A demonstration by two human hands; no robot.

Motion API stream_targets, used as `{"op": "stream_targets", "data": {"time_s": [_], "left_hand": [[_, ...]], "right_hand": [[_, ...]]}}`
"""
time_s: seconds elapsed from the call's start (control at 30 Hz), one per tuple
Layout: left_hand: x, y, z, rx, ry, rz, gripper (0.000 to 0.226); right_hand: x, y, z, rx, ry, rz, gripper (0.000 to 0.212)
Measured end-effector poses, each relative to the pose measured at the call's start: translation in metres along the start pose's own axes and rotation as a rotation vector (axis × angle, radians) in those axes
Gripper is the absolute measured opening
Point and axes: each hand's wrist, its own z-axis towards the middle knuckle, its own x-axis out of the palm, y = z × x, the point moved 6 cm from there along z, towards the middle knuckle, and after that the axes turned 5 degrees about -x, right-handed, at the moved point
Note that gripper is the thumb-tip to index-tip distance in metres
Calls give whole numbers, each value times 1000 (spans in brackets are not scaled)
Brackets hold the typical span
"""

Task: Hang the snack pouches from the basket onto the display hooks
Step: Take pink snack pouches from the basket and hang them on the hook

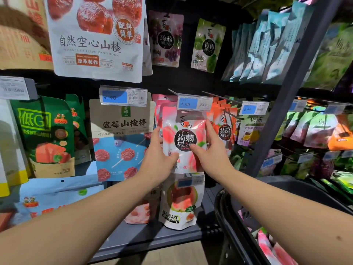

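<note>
Both hands hold one pink pouch [183,129] upright in the middle of the frame. The left hand [157,157] pinches its lower left edge, thumb on the front and fingers tucked behind. The right hand [213,150] clamps the right side, its thumb pressed on the round black label and its index finger laid up along the edge. The pouch's top, with its hang hole, sits just under a blue price tag [194,102] reading 4.90. A thin display hook [172,92] juts out just above and left of that tag. Whether the hole is threaded on a hook cannot be told, since the tag covers that spot. More pink pouches of the same kind hang directly behind the held one.

A black basket [227,213] sits at the lower right, under the right forearm, with several pink pouches in the basket [267,247] lying flat. Left of the hands hangs a brown and blue pouch [122,142] printed with red lollipop shapes, and further left a green pouch [45,134]. A large white pouch [95,44] with red fruit fills the upper left. Orange-red pouches [224,129] hang just right of the held one. Below it a guava pouch [181,203] hangs just above the grey shelf [152,240]
</note>
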Motion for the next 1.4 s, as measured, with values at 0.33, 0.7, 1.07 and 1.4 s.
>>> {"op": "stream_targets", "data": {"time_s": [0.33,0.7,1.07,1.4], "left_hand": [[-2,-7,3,231,-78,106,63],[0,1,14,192,-45,81,74],[14,27,32,250,121,192,110],[27,45,83,267,-21,430,112]], "right_hand": [[3,-1,5,-31,-23,12,94],[5,-9,5,-4,-38,-3,92],[18,-50,-4,-172,79,-248,91],[41,-81,61,-147,-8,-299,73]]}}
